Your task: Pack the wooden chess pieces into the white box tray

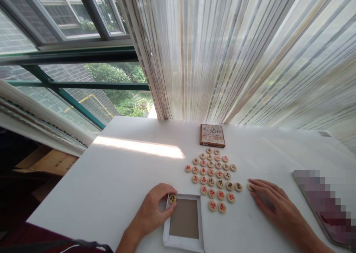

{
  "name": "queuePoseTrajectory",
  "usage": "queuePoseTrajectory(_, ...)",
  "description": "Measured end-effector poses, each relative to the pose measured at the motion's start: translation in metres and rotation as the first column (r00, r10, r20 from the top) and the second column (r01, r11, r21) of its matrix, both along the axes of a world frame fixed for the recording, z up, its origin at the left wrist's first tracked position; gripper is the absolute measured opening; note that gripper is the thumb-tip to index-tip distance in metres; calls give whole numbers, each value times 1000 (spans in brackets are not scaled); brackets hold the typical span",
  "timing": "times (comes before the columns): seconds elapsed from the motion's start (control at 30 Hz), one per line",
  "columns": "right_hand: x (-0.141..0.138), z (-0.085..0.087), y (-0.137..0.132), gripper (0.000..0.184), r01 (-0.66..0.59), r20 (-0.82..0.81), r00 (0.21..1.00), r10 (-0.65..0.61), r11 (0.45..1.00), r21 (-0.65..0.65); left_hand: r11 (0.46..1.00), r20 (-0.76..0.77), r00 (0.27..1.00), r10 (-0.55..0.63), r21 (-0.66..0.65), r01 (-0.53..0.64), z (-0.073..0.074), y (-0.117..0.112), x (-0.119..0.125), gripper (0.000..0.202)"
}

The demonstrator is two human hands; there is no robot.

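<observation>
My left hand [152, 208] pinches a round wooden Chinese chess piece [172, 198] with a black character between thumb and forefinger. That piece is over the upper left corner of a shallow white box tray [201, 223] with a grey-brown inside. On the right, my right hand [274, 201] has its thumb and fingertips around another Chinese chess piece [250, 186], partly covered and with its face hidden. Between the hands, several Chinese chess pieces [211, 181] with red or black characters lie flat in rough rows on the white table.
A brown Chinese chess box lid [212, 135] lies behind the pieces. At the right edge rests a flat, pixelated object [325, 208]. Striped string curtains [211, 60] hang along the table's back edge, beside a window with a green rail [91, 55]. A cardboard box [52, 162] stands left, below.
</observation>
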State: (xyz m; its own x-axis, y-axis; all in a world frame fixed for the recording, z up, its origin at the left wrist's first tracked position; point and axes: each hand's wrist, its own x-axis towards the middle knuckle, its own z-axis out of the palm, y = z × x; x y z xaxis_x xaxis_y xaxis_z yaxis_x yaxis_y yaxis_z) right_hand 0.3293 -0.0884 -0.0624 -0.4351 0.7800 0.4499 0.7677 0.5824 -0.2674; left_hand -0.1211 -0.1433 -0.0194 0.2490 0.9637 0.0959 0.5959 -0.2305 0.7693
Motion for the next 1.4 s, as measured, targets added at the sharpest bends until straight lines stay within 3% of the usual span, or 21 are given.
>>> queuePoseTrajectory(0.27,-7,21,-6,29,-10,-79,997,11,1000,17,1000,19,1000,13,-8,-13,0,1,0,32)
queuePoseTrajectory(0.5,-44,58,-18,40,-69,-119,990,71,997,21,1000,27,1000,15,-13,-14,4,0,2,31)
queuePoseTrajectory(0.7,-76,78,-17,29,-120,-173,978,116,993,-14,1000,22,999,24,-7,-23,7,-1,2,31)
queuePoseTrajectory(0.93,-110,93,-15,27,-159,-230,964,135,983,-89,1000,18,1000,21,-6,-21,8,0,3,30)
queuePoseTrajectory(1.17,-107,96,-15,27,-124,-277,959,61,969,-216,1000,26,999,19,5,-19,6,1,2,30)
queuePoseTrajectory(1.4,-114,100,-15,20,-164,-358,934,1,891,-423,1000,21,1000,14,5,-14,6,2,2,28)
